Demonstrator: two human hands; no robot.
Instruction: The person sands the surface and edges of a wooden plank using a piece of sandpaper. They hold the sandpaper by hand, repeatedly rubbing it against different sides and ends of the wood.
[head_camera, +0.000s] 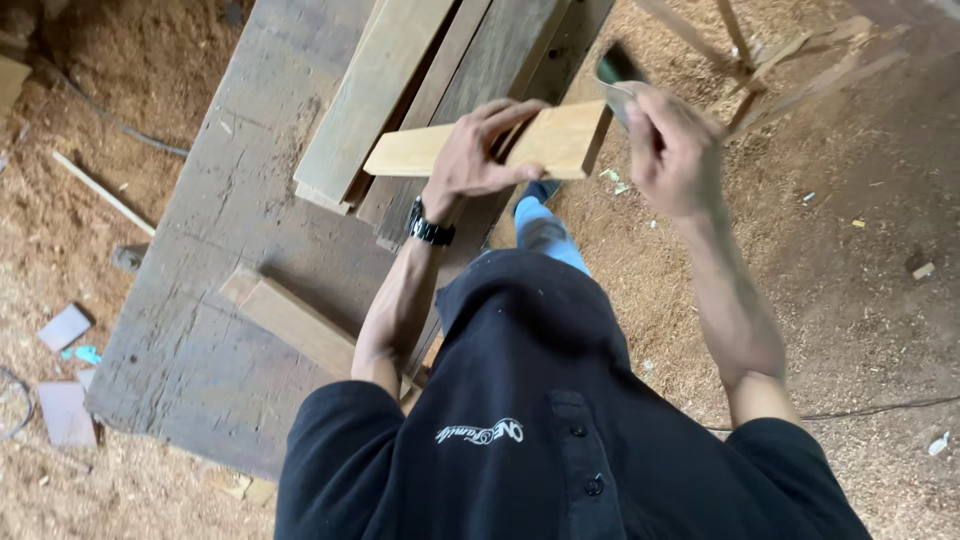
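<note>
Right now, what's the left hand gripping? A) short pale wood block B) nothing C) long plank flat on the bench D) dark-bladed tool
A: the left hand wraps around the short pale wood block, held up off the workbench, while the right hand holds a dark-bladed tool at its end.

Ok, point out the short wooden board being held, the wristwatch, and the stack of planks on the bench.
short wooden board (420, 150), head view, its bare left end.
wristwatch (431, 232), head view, the black band.
stack of planks (385, 85), head view, the top plank's face.
</note>
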